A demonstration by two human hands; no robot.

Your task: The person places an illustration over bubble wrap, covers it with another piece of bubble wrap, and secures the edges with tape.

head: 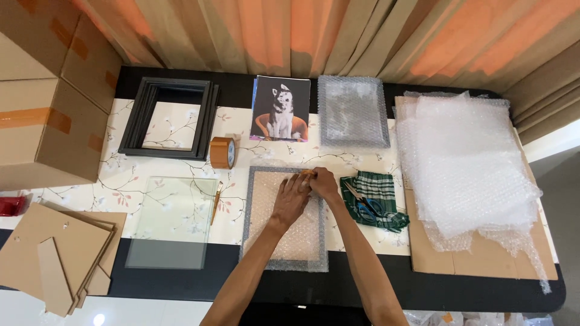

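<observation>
A flat item wrapped in bubble wrap [284, 241] lies in front of me on the table. My left hand [290, 199] presses flat on its upper part. My right hand [323, 183] sits at its top edge, fingers pinched on a small strip of brown tape [308, 173]. The two hands touch each other there.
Scissors [362, 202] rest on a green checked cloth [374, 199] to the right. A roll of brown tape [222, 152], a glass pane [172, 220], black frames [169, 118], a dog photo [281, 108], another wrapped item [353, 111], bubble-wrap sheets [465, 163], cardboard backing boards [60, 253] and boxes [48, 90] surround me.
</observation>
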